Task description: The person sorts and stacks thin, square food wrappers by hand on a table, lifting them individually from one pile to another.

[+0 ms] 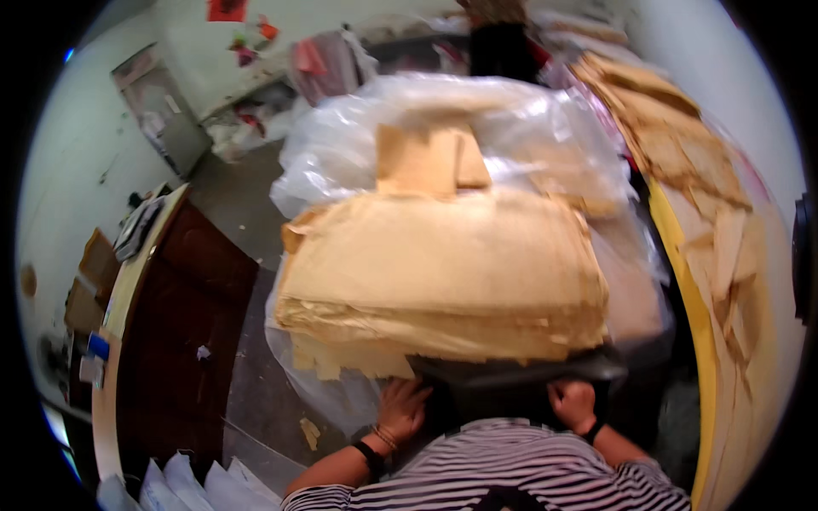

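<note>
Before me lies a thick stack of tan paper sheets [441, 255], its near edges ragged and layered. Clear plastic wrap [345, 393] shows beneath its near left corner, and a dark plastic sheet [511, 372] runs along its near edge. My left hand [402, 409], with bracelets and a dark band at the wrist, is by the near left edge, fingers bent; its grip is unclear. Curled closed at the near right is my right hand [574, 404], apparently pinching the dark plastic. Cardboard pieces [425, 160] rest at the stack's far edge, in front of bulky clear plastic wrapping [332, 147].
A dark red wooden desk [185, 326] stands to the left. Along the right runs a yellow-edged table [680, 255] bearing crumpled brown paper [671, 121]. White sacks [192, 482] sit at lower left. Another person [501, 45] stands beyond the wrapped pile.
</note>
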Demonstrator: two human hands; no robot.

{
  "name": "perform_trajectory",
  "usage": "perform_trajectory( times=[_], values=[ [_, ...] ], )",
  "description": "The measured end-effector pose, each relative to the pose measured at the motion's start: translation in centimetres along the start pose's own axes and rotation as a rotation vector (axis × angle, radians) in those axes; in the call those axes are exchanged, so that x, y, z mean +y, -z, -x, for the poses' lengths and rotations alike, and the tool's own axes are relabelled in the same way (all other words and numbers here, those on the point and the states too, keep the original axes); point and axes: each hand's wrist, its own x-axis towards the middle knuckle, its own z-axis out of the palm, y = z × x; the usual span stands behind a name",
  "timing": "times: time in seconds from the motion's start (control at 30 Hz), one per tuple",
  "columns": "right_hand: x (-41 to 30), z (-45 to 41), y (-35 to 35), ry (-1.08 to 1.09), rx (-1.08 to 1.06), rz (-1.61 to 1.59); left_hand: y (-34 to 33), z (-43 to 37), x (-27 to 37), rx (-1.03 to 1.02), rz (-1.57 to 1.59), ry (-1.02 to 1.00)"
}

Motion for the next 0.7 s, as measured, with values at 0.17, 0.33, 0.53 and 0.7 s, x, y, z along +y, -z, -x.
perform_trajectory(
  times=[0.17, 0.33, 0.53, 0.7],
  values=[
    [-1.1, -1.3, 1.2, -0.007, -0.035, -0.049, 3.1, 0.1, 2.2, -0.233, -0.082, -0.095],
    [-1.1, -1.6, 1.8, -0.036, -0.033, -0.085, 3.9, -1.9, 3.3, -0.429, -0.173, -0.202],
    [-0.6, -0.3, 1.7, -0.051, -0.040, -0.097, 7.3, -8.6, 4.9, -0.793, -0.258, -0.143],
    [-0.6, -0.2, 1.9, -0.038, -0.006, -0.109, 12.5, -16.2, 10.0, -0.354, -0.022, -0.257]
  ],
)
